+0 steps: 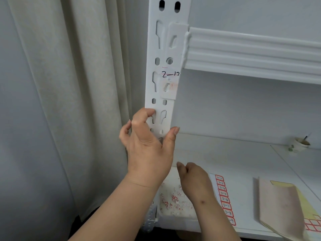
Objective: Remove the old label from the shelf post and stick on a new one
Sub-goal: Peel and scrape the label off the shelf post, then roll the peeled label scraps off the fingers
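Label (169, 79) marked 2-17 sat on the post (163, 54), above the left hand (149, 145), whose curled fingers and thumb gripped the post. Right hand (192, 178) hovered lower near the sticker sheet (225, 199); its grip I could not tell. Scraps (172, 199) suggested the label might tear, leaving residue.

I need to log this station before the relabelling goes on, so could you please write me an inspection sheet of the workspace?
Surface: white shelf, bare toward the back.
Job's things: post carries label reading 2-17, partly scraped; label sheet numbered 3-1 onward lies on the shelf.
Clutter: paper scraps by the post, pad, cup at the back.
Grippers: left hand grips the post; right hand low, fingers curled, contents hidden.
Cables: nothing seen.
Surroundings: curtain on the left, upper shelf beam.
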Demonstrator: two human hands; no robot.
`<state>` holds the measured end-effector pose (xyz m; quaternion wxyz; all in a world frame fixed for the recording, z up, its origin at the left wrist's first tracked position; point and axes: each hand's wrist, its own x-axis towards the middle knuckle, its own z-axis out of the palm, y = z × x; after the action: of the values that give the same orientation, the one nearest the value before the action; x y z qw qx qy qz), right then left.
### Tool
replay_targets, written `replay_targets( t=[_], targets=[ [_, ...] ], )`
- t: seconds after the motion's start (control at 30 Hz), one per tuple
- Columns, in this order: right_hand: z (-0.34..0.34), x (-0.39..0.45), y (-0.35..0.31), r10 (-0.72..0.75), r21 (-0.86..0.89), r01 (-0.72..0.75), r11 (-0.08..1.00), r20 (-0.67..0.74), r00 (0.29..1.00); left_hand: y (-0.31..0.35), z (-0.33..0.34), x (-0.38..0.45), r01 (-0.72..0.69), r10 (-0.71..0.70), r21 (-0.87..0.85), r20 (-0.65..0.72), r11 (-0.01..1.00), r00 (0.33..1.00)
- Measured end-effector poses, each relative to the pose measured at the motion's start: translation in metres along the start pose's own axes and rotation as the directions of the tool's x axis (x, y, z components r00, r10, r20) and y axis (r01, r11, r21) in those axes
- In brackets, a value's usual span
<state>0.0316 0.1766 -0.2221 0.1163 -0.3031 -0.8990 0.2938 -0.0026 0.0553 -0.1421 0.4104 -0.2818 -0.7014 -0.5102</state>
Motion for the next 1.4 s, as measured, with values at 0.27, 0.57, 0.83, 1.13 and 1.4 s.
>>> replay_targets(
  t=[0.27, 0.57, 0.83, 1.13, 1.4],
  targets=[
    [-0.005, -0.008, 0.001, -0.013, -0.055, 0.016, 0.998, 0.070, 0.998, -0.004, -0.002, 0.001, 0.004, -0.004, 0.060, 0.002, 0.998, 1.000],
    [-0.023, -0.013, -0.027, -0.048, 0.099, 0.063, 0.993, -0.147, 0.988, -0.003, -0.007, 0.000, 0.067, -0.068, 0.020, 0.035, 0.998, 0.997],
    [-0.103, -0.049, -0.119, -0.264, 0.268, 0.617, 0.740, -0.728, 0.633, 0.004, -0.022, 0.015, 0.103, -0.101, -0.075, 0.028, 0.992, 0.994],
    [-0.109, -0.048, -0.158, -0.322, 0.071, 0.673, 0.736, -0.838, 0.441, 0.027, -0.040, 0.075, 0.355, -0.284, -0.414, 0.224, 0.838, 0.932],
    [-0.114, -0.048, -0.163, -0.329, 0.051, 0.635, 0.771, -0.821, 0.466, 0.027, -0.035, 0.083, 0.431, -0.321, -0.451, 0.302, 0.781, 0.898]
  ],
)
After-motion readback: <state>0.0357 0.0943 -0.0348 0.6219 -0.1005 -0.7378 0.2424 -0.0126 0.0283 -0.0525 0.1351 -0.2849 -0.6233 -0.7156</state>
